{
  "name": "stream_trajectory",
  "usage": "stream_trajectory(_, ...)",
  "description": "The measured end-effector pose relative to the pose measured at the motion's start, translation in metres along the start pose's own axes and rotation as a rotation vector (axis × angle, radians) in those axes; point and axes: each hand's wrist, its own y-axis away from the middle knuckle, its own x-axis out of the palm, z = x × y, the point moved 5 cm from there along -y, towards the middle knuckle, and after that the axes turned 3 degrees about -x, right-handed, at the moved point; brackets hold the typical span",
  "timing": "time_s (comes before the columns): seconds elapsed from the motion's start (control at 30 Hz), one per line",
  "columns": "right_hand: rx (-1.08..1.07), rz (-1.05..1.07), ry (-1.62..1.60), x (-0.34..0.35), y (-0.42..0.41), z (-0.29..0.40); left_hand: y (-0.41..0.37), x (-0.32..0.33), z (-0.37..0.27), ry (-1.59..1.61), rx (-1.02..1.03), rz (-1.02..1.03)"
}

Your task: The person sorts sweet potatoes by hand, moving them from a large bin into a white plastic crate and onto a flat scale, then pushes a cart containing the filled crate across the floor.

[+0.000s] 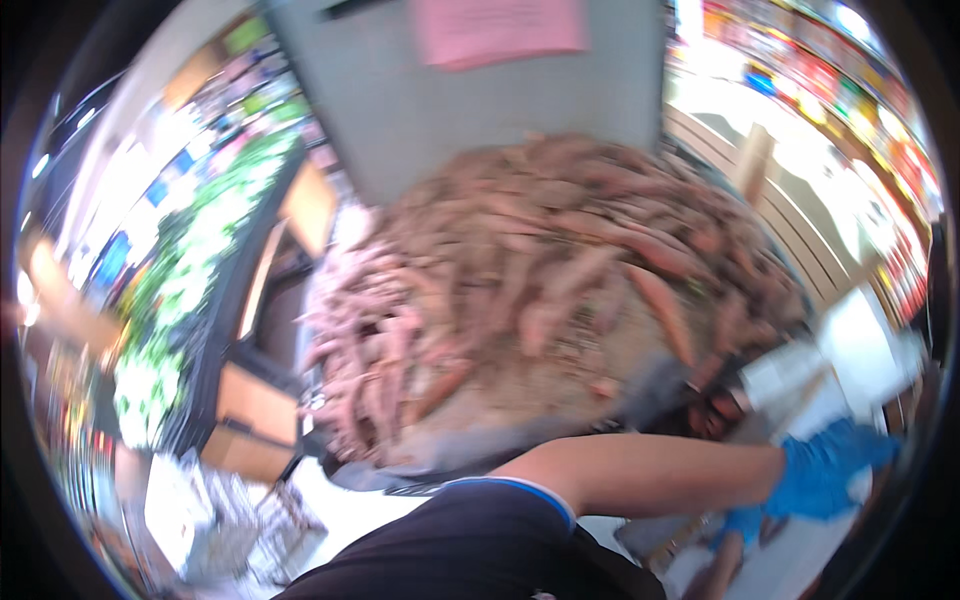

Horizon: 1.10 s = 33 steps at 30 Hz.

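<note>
Both of my hands wear blue gloves at the lower right. My left hand (836, 469) lies past the end of my bare forearm, beside a small whitish thing at its lower edge; blur hides the fingers. Below that forearm is my right hand (739, 523), partly covered, near a white surface with dark and brownish items on it. Whether either hand holds something cannot be told. A large heap of sweet potatoes (525, 262), dusty and reddish-brown, fills a big bin in front of me, with dark plastic sheeting along its near edge.
A grey panel (495, 112) with a pink paper sign (502, 30) rises behind the heap. White boxes (859, 345) stand at right, beside wooden slats (802, 240). Leafy greens (217, 217) line a display at left; crumpled clear plastic (247, 525) lies lower left.
</note>
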Motion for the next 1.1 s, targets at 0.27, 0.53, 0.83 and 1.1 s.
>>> stream_trajectory(0.27,0.019,-0.346,-0.347,-0.08,-0.019,0.076,0.263,-0.278,-0.074,-0.83,-0.763,-0.26)
stream_trajectory(0.53,-1.215,0.027,-0.476,-0.124,0.037,0.507,0.572,-0.377,-0.081,-1.308,-1.282,-0.66)
stream_trajectory(0.83,-1.268,0.489,0.265,0.101,0.057,0.71,0.546,-0.394,-0.025,-1.443,-1.151,-0.392)
stream_trajectory(1.1,-0.389,1.284,-0.484,0.006,0.016,0.63,0.543,-0.387,-0.05,-1.318,-0.994,-0.353)
